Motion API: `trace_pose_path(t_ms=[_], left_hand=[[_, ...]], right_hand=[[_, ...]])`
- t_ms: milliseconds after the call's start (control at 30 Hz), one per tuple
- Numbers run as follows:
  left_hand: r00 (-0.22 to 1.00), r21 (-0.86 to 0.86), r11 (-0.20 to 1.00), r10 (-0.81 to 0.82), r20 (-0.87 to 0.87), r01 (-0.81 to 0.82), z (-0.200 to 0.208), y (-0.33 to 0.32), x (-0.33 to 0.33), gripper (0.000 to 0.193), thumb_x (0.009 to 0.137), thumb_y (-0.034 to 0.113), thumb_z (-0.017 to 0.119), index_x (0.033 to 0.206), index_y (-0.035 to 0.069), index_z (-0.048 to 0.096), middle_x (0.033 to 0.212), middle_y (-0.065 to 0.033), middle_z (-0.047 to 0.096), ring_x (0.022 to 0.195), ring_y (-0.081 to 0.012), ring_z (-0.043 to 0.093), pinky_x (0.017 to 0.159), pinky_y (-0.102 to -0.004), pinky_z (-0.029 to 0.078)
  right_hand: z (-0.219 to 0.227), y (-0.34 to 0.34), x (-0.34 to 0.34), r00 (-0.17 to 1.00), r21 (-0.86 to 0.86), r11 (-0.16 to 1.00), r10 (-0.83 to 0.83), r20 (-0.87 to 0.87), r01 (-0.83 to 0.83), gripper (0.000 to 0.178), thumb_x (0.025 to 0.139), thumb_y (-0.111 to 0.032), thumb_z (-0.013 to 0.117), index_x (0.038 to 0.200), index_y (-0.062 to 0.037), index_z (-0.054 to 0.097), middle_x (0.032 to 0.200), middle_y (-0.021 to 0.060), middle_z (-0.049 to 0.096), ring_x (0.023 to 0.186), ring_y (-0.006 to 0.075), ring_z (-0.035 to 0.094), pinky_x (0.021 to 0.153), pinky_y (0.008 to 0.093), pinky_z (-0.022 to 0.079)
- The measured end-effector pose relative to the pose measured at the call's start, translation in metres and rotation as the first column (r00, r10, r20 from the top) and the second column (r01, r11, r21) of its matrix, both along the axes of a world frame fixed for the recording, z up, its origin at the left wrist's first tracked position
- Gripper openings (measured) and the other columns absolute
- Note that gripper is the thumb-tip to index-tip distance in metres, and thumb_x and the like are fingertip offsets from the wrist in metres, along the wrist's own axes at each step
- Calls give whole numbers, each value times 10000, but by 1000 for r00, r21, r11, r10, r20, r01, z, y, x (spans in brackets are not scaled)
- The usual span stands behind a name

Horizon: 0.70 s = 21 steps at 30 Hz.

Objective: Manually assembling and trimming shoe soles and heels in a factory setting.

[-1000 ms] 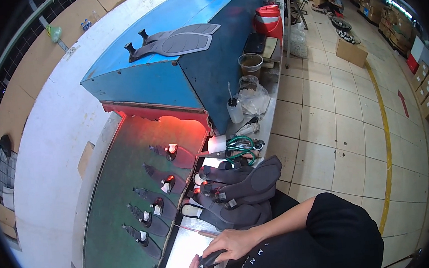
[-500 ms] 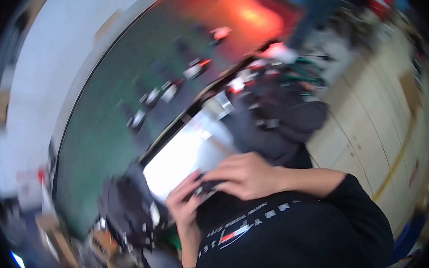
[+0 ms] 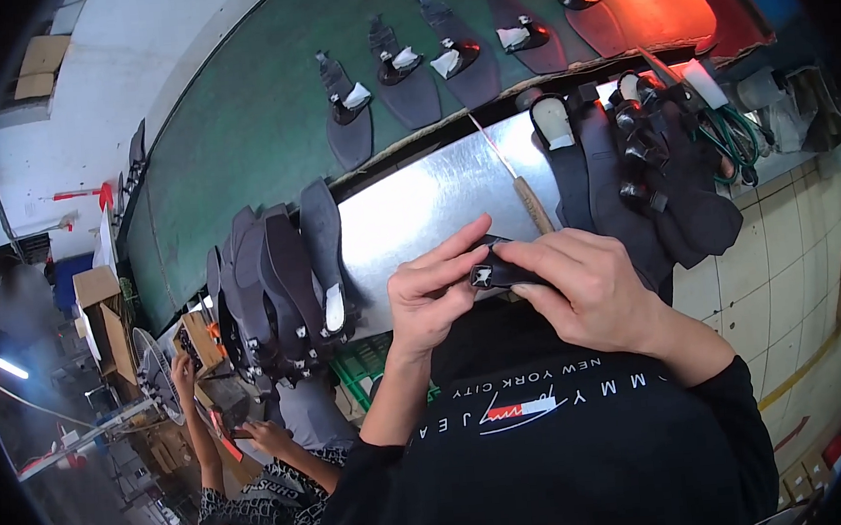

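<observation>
In front of my chest, my left hand [image 3: 425, 296] and my right hand [image 3: 588, 285] hold a small glossy black shoe part [image 3: 504, 268] between them. One end of it shows a pale patch; fingers cover much of the rest. The left fingertips and thumb pinch that end, while the right thumb and fingers grip it from the other side. Just beyond lies a thin pointed tool with a wooden handle [image 3: 532, 204] on a shiny metal plate [image 3: 402, 205]. Dark shoe soles [image 3: 284, 262] lean in a row at the left, and more dark soles [image 3: 609, 166] lie at the right.
Past the plate runs a green belt [image 3: 238, 168] bearing several sandals [image 3: 350, 131] with white wads in their straps. Red light glows at its far right. Green cable [image 3: 749, 147] coils at the right. At lower left a co-worker's hands [image 3: 269, 437] are busy near a fan [image 3: 158, 373].
The view has swung and sharpened from a blur, so the belt and plate sit farther right and higher. Both hands still hold the black shoe part. A co-worker now shows clearly at lower left.
</observation>
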<state>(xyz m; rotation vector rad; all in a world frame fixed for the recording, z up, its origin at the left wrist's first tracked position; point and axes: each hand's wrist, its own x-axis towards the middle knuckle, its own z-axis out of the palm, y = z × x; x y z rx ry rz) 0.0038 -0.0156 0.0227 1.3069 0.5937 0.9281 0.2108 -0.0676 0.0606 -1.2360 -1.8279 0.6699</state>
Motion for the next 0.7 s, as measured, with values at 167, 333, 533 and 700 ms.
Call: trace_pose_path(t_ms=[167, 333, 533, 700], left_hand=[[999, -13, 1000, -5, -41, 4, 1, 1, 5, 420, 734, -120, 521, 1132, -33, 621, 1276, -236, 519, 1154, -276, 542, 909, -305, 473], [999, -287, 958, -37, -31, 27, 4, -5, 11, 427, 855, -96, 386, 1247, -9, 531, 1355, -196, 446, 1161, -255, 527, 748, -286, 581], [996, -378, 925, -4, -93, -32, 5, -5, 19, 419, 866, -77, 382, 1249, -4, 534, 1341, -148, 476, 1093, -218, 565, 760, -282, 574], [989, -402, 906, 96, -109, -132, 12, -8, 28, 429, 828, -95, 377, 1224, -48, 537, 1276, -190, 524, 1007, -202, 617, 710, -264, 582]], right_hand=[[1, 5, 6, 1000, -37, 999, 25, 9, -24, 355, 727, -48, 660, 1073, -22, 583, 830, 126, 597, 742, 291, 609, 654, 368, 494], [-15, 6, 5, 974, -158, 986, -79, -213, 45, 279, 750, -33, 648, 1023, 19, 621, 883, 139, 658, 762, 275, 650, 668, 316, 503], [-17, 9, 6, 987, -123, 992, -49, -153, 30, 158, 743, 4, 626, 893, -21, 668, 735, 107, 614, 638, 233, 599, 578, 306, 460], [-18, 10, 4, 999, -33, 998, -48, -23, 47, 153, 715, 4, 643, 860, -37, 668, 720, 91, 583, 643, 257, 588, 568, 329, 462]])
